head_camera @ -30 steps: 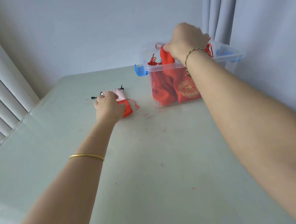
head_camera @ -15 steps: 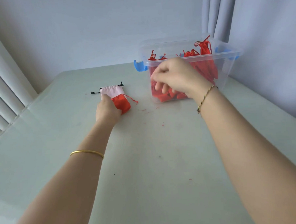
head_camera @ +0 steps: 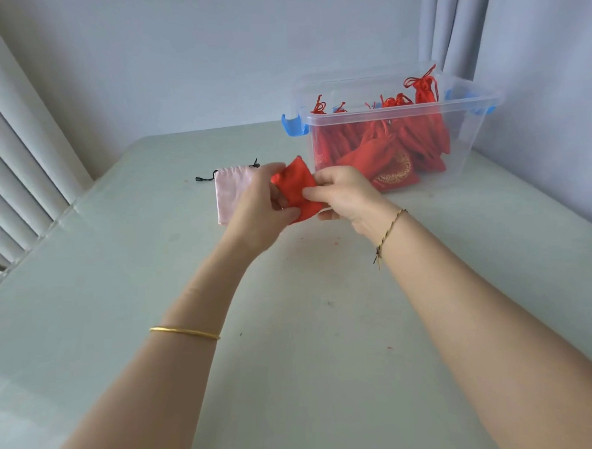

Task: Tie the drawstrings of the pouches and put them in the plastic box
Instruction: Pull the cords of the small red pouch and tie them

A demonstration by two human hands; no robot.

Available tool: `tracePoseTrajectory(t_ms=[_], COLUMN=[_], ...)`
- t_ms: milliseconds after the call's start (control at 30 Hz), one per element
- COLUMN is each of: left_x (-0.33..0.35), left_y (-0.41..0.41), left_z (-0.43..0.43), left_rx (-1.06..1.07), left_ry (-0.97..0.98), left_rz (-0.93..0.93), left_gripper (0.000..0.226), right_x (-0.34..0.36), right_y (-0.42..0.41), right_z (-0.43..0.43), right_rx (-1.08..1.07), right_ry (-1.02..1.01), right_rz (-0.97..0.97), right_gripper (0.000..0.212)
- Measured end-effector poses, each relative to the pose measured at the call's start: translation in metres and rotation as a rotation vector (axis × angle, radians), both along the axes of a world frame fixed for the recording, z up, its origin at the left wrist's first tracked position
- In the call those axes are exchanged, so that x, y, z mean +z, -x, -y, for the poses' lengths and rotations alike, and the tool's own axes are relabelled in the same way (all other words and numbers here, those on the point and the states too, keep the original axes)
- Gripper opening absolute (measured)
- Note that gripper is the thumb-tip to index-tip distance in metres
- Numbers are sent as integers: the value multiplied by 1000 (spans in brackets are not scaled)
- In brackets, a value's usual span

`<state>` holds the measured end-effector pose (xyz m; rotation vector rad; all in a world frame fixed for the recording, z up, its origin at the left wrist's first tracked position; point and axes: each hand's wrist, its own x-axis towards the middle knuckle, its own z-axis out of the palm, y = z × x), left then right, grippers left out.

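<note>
Now, with left hand and right hand both pinching the red pouch in the air near the box, its cords, hidden here, are best found first, pulled evenly, then knotted snugly.

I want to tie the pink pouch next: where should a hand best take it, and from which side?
Probably at its far end, where the black cords come out. The pink pouch lies flat on the table, so pinch that hem from above, on the left, since the left hand, holding the red pouch, overlaps its right edge.
</note>
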<state>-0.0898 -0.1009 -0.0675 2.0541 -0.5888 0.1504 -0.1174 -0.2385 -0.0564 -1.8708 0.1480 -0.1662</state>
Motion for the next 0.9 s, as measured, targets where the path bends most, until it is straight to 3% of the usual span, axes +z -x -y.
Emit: tracePoseTrajectory(t_ms=[100,167,267,367,500,633,767,900], left_x=[6,12,18,20,25,26,26,23], left_y=[-1,-4,-10,-12,-13,-13,-13,-16], left_z=[-1,-3,-4,-6,-9,-10,-12,-14], left_rx=[67,141,82,25,-37,-142,-122,-85], left_ry=[72,19,-78,-107,-102,-111,-87,-85], left_rz=[-1,59,22,11,7,-4,-4,20], left_gripper=[62,59,37,14,2,10,14,9], right_x=[0,-2,-3,1,2,3,6,2], right_y=[2,2,0,0,-1,-1,1,3], right_z=[12,16,19,21,25,21,22,28], right_rx=[35,69,119,159,12,93,175,206], right_ry=[-31,-58,-113,-41,58,-29,60,77], right_rz=[-70,-93,-81,-141,-154,-87,-173,-238], right_gripper=[21,21,22,22,23,45,22,14])
